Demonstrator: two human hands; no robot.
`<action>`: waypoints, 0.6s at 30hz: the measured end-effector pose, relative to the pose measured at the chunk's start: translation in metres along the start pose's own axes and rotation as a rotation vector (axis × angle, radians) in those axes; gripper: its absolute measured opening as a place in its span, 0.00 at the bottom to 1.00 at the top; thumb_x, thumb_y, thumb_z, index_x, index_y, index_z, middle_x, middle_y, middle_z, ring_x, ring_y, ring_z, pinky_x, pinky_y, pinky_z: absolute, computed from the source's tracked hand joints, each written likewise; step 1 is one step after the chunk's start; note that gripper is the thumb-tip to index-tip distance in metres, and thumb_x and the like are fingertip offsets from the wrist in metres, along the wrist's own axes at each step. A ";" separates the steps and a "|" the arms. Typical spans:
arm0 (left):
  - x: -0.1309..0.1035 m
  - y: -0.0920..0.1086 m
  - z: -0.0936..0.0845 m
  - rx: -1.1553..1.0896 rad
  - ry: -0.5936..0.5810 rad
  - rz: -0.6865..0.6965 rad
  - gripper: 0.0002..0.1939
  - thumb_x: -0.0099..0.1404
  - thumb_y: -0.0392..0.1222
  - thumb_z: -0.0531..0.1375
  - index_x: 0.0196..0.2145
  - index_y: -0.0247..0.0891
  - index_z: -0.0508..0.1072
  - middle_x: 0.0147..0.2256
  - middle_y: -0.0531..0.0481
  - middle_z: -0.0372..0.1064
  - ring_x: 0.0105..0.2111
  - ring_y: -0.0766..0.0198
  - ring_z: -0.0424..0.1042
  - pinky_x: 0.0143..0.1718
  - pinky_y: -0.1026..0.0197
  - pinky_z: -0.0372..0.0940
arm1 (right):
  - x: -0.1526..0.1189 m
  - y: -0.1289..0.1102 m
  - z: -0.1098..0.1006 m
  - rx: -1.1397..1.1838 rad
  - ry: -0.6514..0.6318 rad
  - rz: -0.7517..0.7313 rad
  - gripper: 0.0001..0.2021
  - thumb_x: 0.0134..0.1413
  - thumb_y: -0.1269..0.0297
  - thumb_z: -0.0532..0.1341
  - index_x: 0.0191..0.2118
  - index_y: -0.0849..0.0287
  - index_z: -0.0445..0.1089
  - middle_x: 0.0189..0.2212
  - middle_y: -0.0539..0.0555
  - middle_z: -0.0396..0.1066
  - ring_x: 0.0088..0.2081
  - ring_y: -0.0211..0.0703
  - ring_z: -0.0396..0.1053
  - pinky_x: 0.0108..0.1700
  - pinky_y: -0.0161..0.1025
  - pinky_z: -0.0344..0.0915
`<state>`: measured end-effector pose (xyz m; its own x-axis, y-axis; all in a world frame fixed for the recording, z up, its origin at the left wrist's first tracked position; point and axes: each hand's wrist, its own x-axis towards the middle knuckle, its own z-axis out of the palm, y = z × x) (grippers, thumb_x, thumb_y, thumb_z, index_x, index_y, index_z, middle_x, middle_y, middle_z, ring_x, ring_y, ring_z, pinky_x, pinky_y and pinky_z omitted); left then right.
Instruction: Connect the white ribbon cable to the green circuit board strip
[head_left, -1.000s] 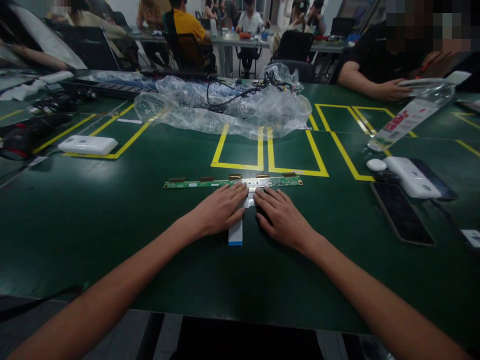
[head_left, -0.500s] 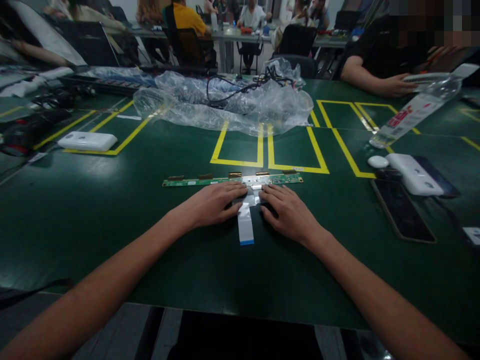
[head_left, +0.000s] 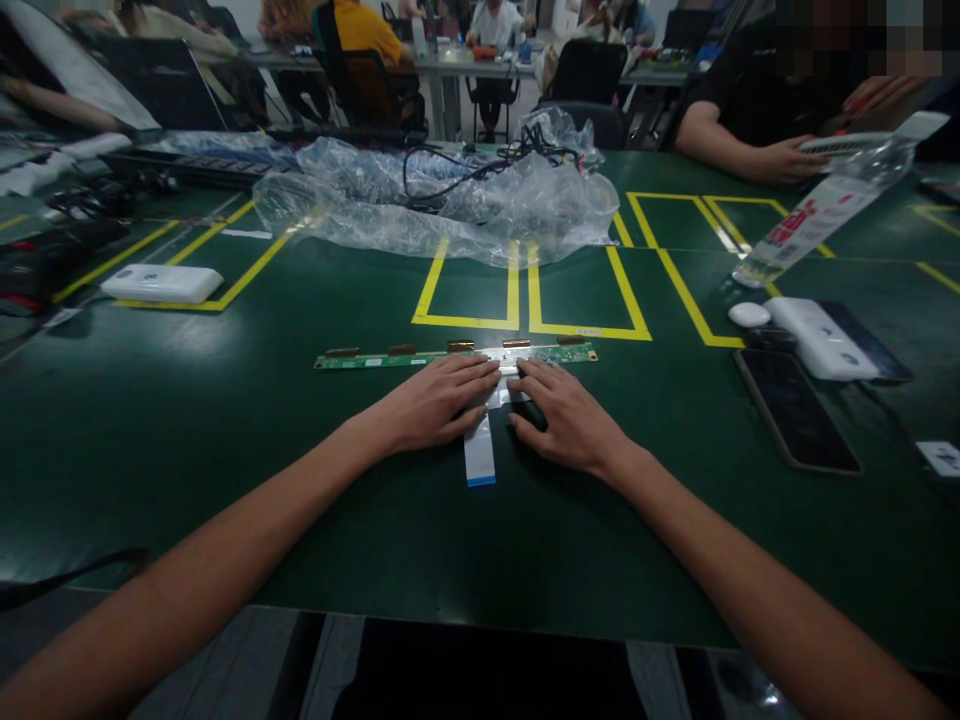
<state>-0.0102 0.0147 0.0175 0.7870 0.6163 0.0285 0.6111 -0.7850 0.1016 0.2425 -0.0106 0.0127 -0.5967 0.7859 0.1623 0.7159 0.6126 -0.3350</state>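
A long, narrow green circuit board (head_left: 367, 361) lies across the table in front of me. From its middle a white flat ribbon cable (head_left: 480, 452) runs toward me, ending in a blue strip. My left hand (head_left: 435, 400) rests on the cable and the board's near edge, fingers stretched out flat and open. On the other side of the cable, my right hand (head_left: 570, 410) is also open, its fingertips pressing at the board's middle and its thumb apart. The fingers partly hide the silvery joint between cable and board.
Clear plastic wrap (head_left: 450, 210) with black cables lies beyond the yellow tape outlines. On the right are a phone (head_left: 799, 410), a white device (head_left: 821, 338) and a tilted plastic bottle (head_left: 817, 215). Another white device (head_left: 161, 283) sits left. A person (head_left: 750, 150) sits at far right.
The view has shifted slightly, so the things appear a little further left. My right fingertips have slid slightly up over the board's near edge; my left hand stays about the same.
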 end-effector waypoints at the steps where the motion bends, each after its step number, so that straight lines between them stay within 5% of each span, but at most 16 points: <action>1: 0.000 0.001 0.000 -0.005 -0.016 0.001 0.30 0.80 0.49 0.48 0.72 0.32 0.58 0.71 0.42 0.51 0.72 0.52 0.50 0.72 0.47 0.46 | 0.000 -0.001 -0.001 0.007 0.002 0.000 0.20 0.66 0.57 0.59 0.57 0.63 0.71 0.68 0.69 0.62 0.70 0.61 0.57 0.71 0.63 0.53; 18: 0.005 0.006 0.002 0.114 -0.014 -0.004 0.28 0.80 0.47 0.47 0.71 0.32 0.60 0.70 0.42 0.54 0.69 0.48 0.54 0.68 0.45 0.53 | -0.001 0.000 0.003 0.005 0.040 -0.018 0.23 0.67 0.61 0.59 0.63 0.63 0.69 0.68 0.67 0.63 0.69 0.61 0.59 0.69 0.62 0.57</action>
<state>-0.0026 0.0134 0.0165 0.7852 0.6191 0.0148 0.6193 -0.7851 -0.0117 0.2418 -0.0113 0.0103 -0.5940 0.7778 0.2056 0.7034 0.6261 -0.3364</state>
